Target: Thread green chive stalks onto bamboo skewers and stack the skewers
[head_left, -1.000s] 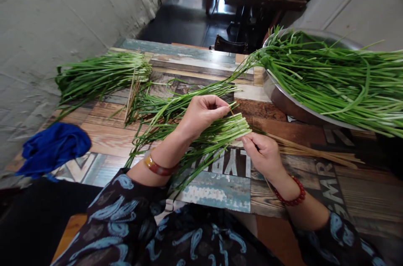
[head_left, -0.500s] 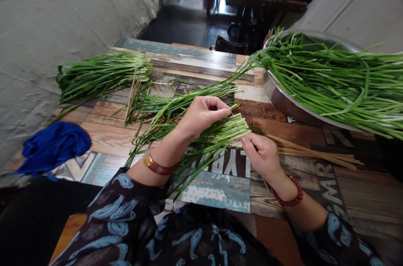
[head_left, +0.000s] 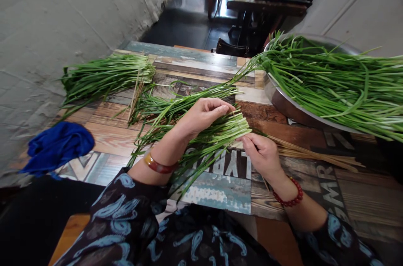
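Observation:
A row of garlic chives [head_left: 220, 132] lies side by side on the table in front of me, pale cut ends to the right. My left hand [head_left: 206, 117] reaches over the leaves, thumb and fingers closed on the stems at the row's far edge. At the near edge my right hand [head_left: 261, 152] is pinched close against the stem ends. A thin bamboo skewer [head_left: 266, 183] pokes out below that hand; its stretch within the fingers is hidden. More loose chives [head_left: 201, 95] lie just beyond my left hand.
A metal basin [head_left: 283, 100] heaped with chives stands at the right. Loose bamboo skewers [head_left: 321, 157] lie right of my right hand. At the back left rests a pile of skewered chives [head_left: 108, 73]; a blue cloth [head_left: 59, 146] is nearer. A wall borders the left side.
My left fingertips have shifted slightly right along the far edge of the stems. My right hand stays almost in place. The view has tilted a little.

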Motion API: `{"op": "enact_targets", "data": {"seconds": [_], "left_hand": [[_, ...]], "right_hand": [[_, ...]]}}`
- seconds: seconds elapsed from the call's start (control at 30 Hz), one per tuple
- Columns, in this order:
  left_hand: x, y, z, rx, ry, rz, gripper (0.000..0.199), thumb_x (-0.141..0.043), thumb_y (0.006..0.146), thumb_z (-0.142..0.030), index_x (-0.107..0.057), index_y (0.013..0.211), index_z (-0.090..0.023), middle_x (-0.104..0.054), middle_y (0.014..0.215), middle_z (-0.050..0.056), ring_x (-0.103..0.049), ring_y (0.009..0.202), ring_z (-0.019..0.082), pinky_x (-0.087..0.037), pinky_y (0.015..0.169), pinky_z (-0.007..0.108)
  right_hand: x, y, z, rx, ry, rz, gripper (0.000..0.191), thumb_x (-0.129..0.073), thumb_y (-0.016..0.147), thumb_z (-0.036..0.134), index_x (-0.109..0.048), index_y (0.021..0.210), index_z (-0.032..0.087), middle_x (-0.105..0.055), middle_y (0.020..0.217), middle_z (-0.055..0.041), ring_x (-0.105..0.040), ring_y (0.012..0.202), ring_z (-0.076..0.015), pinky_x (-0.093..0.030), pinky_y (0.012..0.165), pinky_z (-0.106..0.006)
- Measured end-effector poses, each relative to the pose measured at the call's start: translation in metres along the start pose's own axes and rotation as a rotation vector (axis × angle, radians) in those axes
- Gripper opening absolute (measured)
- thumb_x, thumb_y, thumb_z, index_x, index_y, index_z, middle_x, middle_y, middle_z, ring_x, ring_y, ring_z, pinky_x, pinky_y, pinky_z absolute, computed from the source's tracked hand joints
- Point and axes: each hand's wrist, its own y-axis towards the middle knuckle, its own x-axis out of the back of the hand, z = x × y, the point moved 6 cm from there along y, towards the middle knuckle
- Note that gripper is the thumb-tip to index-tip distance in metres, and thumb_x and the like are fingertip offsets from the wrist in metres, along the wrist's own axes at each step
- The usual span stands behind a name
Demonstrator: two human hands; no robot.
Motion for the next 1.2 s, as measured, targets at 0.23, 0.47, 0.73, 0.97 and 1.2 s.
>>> {"op": "enact_targets", "data": {"seconds": [0.23,0.47,0.73,0.97,1.2], "left_hand": [[-0.003,0.001,0.001,0.013,-0.021,0.022,0.027,-0.068,0.074,-0.036,-0.074,0.077,-0.011,-0.069,0.073,0.004,-0.058,0.068,0.013,-0.044,0.066,0.023],[-0.004,0.001,0.005,0.03,-0.057,0.014,0.019,-0.069,0.071,-0.03,-0.071,0.072,-0.011,-0.066,0.069,0.002,-0.054,0.063,0.01,-0.04,0.062,0.022],[-0.005,0.0,0.007,0.044,-0.085,0.009,0.022,-0.071,0.071,-0.033,-0.069,0.072,-0.011,-0.065,0.069,0.002,-0.053,0.063,0.01,-0.04,0.062,0.022],[-0.005,0.0,0.011,0.057,-0.143,-0.043,0.024,-0.074,0.07,-0.034,-0.067,0.07,-0.011,-0.061,0.066,0.0,-0.05,0.061,0.008,-0.037,0.06,0.021],[-0.004,0.001,0.013,0.063,-0.212,-0.067,0.025,-0.078,0.068,-0.035,-0.069,0.071,-0.012,-0.063,0.067,0.0,-0.051,0.062,0.009,-0.038,0.061,0.021]], "right_hand": [[-0.001,-0.001,-0.003,-0.016,0.005,0.002,0.028,-0.049,0.093,0.026,-0.069,0.075,0.018,-0.054,0.055,0.0019,-0.053,0.052,-0.0123,-0.045,0.057,-0.024],[-0.001,-0.001,-0.004,-0.026,0.011,0.012,0.028,-0.048,0.093,0.027,-0.069,0.076,0.019,-0.051,0.051,0.0026,-0.053,0.052,-0.0126,-0.044,0.054,-0.023],[-0.001,-0.001,0.0,0.006,-0.012,0.005,0.027,-0.048,0.093,0.026,-0.07,0.08,0.018,-0.063,0.059,-0.0004,-0.058,0.053,-0.0131,-0.048,0.057,-0.024],[0.0,-0.003,0.001,0.049,-0.048,-0.056,0.023,-0.051,0.091,0.024,-0.071,0.083,0.019,-0.072,0.07,-0.0042,-0.065,0.06,-0.0154,-0.053,0.062,-0.026],[0.001,-0.002,0.002,0.036,-0.033,-0.054,0.022,-0.05,0.092,0.027,-0.068,0.082,0.019,-0.067,0.064,-0.0029,-0.061,0.056,-0.0144,-0.051,0.059,-0.025]]}}
